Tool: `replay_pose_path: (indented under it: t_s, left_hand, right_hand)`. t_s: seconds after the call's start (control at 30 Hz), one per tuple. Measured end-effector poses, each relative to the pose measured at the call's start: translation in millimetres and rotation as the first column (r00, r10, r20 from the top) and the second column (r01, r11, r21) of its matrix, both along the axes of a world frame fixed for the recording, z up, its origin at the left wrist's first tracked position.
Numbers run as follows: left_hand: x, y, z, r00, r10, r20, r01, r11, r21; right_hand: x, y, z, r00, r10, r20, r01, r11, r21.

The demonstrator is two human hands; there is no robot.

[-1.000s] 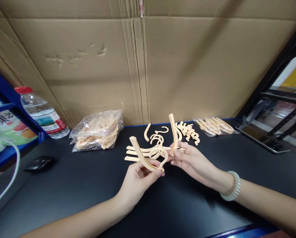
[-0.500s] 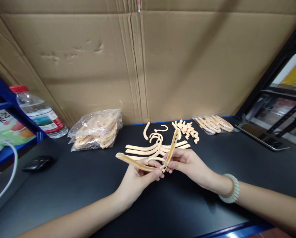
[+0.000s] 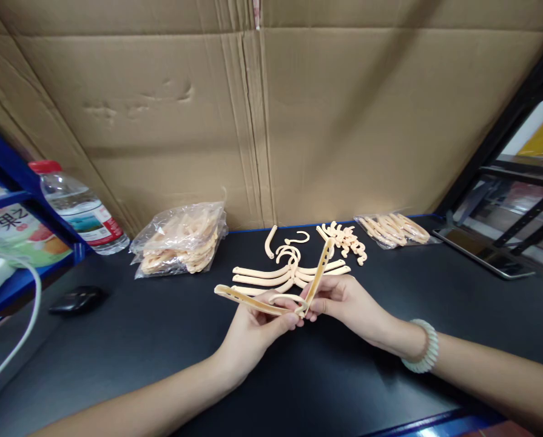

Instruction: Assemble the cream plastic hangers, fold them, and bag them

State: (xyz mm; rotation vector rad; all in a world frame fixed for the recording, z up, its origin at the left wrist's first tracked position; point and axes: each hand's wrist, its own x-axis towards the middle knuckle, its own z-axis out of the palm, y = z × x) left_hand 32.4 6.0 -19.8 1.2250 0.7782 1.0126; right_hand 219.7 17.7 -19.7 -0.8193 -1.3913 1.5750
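Observation:
Between my hands is a cream plastic clothes hanger, its two arms angled up in a V and its hook at the joint. My left hand (image 3: 257, 328) is closed on the left hanger arm (image 3: 241, 297) near its inner end. On the other side, my right hand (image 3: 344, 303) pinches the right hanger arm (image 3: 319, 273) low down, by the hook (image 3: 286, 297). Fingers partly cover the joint. Just beyond lie several hangers (image 3: 259, 280) with hooks, side by side on the black table (image 3: 262, 394).
Behind are a loose hanger arm (image 3: 270, 241), a loose hook (image 3: 298, 237) and a pile of hooks (image 3: 346, 237). Bagged parts (image 3: 180, 240) stand left, another bag (image 3: 393, 229) right. A water bottle (image 3: 82, 209), black mouse (image 3: 77, 300) and tablet (image 3: 480, 252) flank them. Cardboard (image 3: 344, 121) rises behind.
The view has shifted slightly, so the background sits a little further right. Both hands keep their hold on the hanger, whose left arm looks a little lower and turned.

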Motion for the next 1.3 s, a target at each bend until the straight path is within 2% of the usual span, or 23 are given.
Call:
replay_pose_path:
  t_s: [0.3, 0.6, 0.77, 1.03, 1.3]
  left_hand:
    - [-1, -2, -5.1, 0.998, 0.027, 0.052, -0.029, 0.999, 0.029]
    - [1, -2, -2.0, 0.996, 0.035, 0.087, -0.039, 0.998, 0.039]
    - [2, -3, -4.6, 0.99, 0.069, 0.123, -0.071, 0.997, 0.006]
    - [6, -9, -4.4, 0.981, 0.173, 0.094, -0.17, 0.985, -0.038]
    - [9, -9, -2.5, 0.969, 0.209, 0.131, -0.195, 0.975, -0.107]
  right_hand:
    - [-6, -3, -4.5, 0.999, -0.035, -0.035, 0.037, 0.998, 0.052]
    - [-10, -8, -6.2, 0.993, -0.114, -0.037, 0.118, 0.986, 0.121]
    - [-11, -10, -6.3, 0.988, -0.151, -0.024, 0.153, 0.977, 0.147]
    - [-15, -10, -9.0, 0.979, -0.201, -0.023, 0.202, 0.956, 0.213]
    - [-14, -12, -8.2, 0.971, -0.238, -0.01, 0.232, 0.934, 0.271]
